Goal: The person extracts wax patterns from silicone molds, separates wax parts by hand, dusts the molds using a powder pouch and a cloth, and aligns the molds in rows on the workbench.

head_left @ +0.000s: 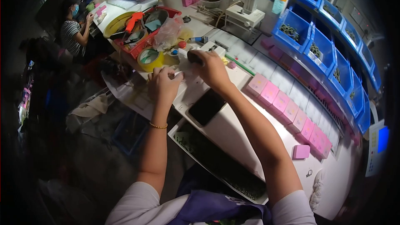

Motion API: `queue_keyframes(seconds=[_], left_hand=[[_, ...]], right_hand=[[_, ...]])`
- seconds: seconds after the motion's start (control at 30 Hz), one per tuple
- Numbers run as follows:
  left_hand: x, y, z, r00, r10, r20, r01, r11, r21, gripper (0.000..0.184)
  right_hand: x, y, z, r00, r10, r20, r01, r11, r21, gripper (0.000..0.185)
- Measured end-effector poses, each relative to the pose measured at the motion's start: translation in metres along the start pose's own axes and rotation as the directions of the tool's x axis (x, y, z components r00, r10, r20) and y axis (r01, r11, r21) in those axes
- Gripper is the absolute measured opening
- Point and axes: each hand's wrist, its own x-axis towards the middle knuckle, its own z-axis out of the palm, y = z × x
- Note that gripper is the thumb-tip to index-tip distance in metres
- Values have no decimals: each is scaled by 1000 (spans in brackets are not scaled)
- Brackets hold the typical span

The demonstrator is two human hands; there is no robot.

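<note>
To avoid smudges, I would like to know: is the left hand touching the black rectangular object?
Apart. The head view shows white tabletop between the left hand and the black rectangular object.

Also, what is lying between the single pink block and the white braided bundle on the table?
In the head view, a small ring-like item lies on the white tabletop between the pink block and the white braided bundle.
</note>
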Motion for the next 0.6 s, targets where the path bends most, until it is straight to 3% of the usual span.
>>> queue_keyframes(seconds=[0.07, 0.13, 0.2, 0.27, 0.33, 0.37, 0.4, 0.47, 0.53, 0.6], left_hand=[[3, 3, -1, 993, -83, 81, 75, 992, 102, 26], [5, -1, 3, 996, -66, 55, 60, 993, 101, 25], [6, -11, 8, 1000, 6, -1, -6, 999, 44, 25], [6, -22, 15, 997, 61, -55, -74, 965, -251, 28], [7, -40, 21, 985, 162, -62, -171, 968, -181, 33], [11, -50, 19, 974, 221, -41, -222, 975, -24, 39], [11, -53, 16, 982, 188, -34, -188, 982, -6, 40], [11, -61, 13, 945, 269, -186, -254, 962, 102, 40], [-20, 3, -22, 920, 259, -293, -268, 963, 10, 35], [-49, 28, -27, 855, 377, -356, -417, 908, -38, 30]], right_hand=[[-2, -13, -3, 997, 38, -65, -32, 996, 85, 43], [-8, -31, -8, 991, 43, -128, -1, 951, 309, 48], [-14, -34, -1, 989, -90, -113, 109, 980, 168, 44], [-19, -16, 20, 994, -75, -85, 82, 993, 83, 39], [-22, -12, 27, 989, -127, -82, 127, 992, -10, 41], [-22, -12, 27, 986, -144, -83, 142, 990, -23, 42], [-22, -12, 26, 993, -119, -21, 117, 992, -52, 45], [-34, -16, 17, 984, -143, -105, 131, 985, -114, 66], [-55, -35, -17, 976, -133, -174, 133, 991, -10, 67], [-97, -50, -54, 969, -95, -226, 108, 993, 49, 61]])
